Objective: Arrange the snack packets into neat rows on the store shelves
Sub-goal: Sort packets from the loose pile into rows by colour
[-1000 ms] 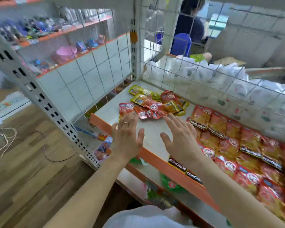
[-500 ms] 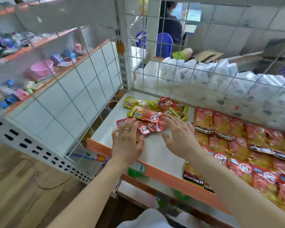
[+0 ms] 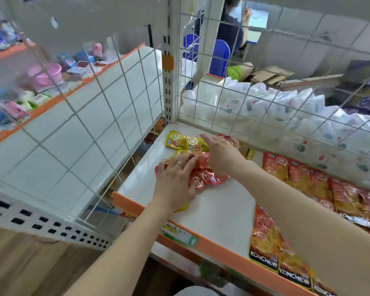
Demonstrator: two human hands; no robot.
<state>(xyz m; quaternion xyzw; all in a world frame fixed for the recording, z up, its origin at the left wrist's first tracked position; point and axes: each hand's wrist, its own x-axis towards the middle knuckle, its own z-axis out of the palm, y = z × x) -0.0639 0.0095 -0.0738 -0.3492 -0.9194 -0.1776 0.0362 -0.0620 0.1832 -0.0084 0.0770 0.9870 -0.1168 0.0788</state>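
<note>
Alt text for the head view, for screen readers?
A person's left hand and right hand rest on a loose pile of small red and yellow foil snack packets on a white shelf. Neat rows of larger orange packets lie to the right.

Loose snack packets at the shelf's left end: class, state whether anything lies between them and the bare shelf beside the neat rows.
Nothing visible does. The left hand and right hand rest on the loose snack packets, and the shelf lies bare from that pile to the neat rows; only the right forearm crosses above it.
</note>
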